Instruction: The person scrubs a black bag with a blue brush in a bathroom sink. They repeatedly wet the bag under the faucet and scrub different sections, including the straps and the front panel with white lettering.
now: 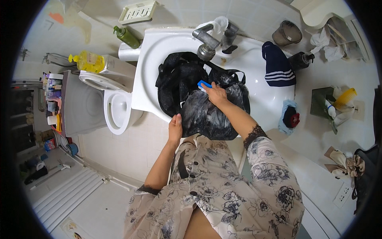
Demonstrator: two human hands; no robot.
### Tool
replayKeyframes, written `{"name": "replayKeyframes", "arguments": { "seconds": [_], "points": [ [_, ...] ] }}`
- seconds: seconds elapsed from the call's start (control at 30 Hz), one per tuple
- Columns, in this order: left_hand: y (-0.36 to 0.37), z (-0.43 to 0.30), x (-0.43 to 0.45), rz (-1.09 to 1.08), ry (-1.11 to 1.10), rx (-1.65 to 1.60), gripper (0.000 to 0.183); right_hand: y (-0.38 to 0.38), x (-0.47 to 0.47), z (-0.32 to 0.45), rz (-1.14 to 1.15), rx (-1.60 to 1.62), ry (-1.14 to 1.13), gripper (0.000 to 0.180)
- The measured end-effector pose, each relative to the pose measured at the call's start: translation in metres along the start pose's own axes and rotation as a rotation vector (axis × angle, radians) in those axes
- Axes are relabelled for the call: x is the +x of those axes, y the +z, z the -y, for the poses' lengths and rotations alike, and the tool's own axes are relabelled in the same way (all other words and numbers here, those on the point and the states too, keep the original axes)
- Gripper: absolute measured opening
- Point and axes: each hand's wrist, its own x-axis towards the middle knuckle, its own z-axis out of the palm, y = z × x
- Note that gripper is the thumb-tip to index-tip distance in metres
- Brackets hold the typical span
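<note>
A black fabric bag with straps [206, 116] lies spread over the white washbasin [149, 71], its lower part hanging across the front rim. Whitish suds streak its upper panel. My right hand [217, 94] grips a small blue scrubbing brush [204, 84] and presses it on the soapy cloth near the middle. On the near left side, my left hand [175, 127] pinches the bag's edge between thumb and fingers. The grey metal faucet [206, 41] reaches over the bag's far edge. The bowl beneath the bag is mostly hidden.
A navy striped cloth [279, 65] drapes over the counter's right end, beside a dark pump bottle [301, 60]. Farther down lies a bundled blue and black cloth [289, 117]. At left are a toilet [118, 112], a yellow pump bottle [89, 61] and a green bottle [127, 37].
</note>
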Motion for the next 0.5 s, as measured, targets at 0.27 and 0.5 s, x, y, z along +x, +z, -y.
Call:
{"name": "replayKeyframes", "arguments": {
  "seconds": [0.27,0.5],
  "points": [
    [0.004,-0.035,-0.014,-0.079,0.292,0.393,0.022,0.001,0.017,-0.008,-0.150,0.385,0.228,0.058],
    [0.029,-0.065,-0.031,0.291,0.754,0.810,0.027,-0.036,-0.006,0.004,0.176,1.280,0.330,0.036]
  ]
}}
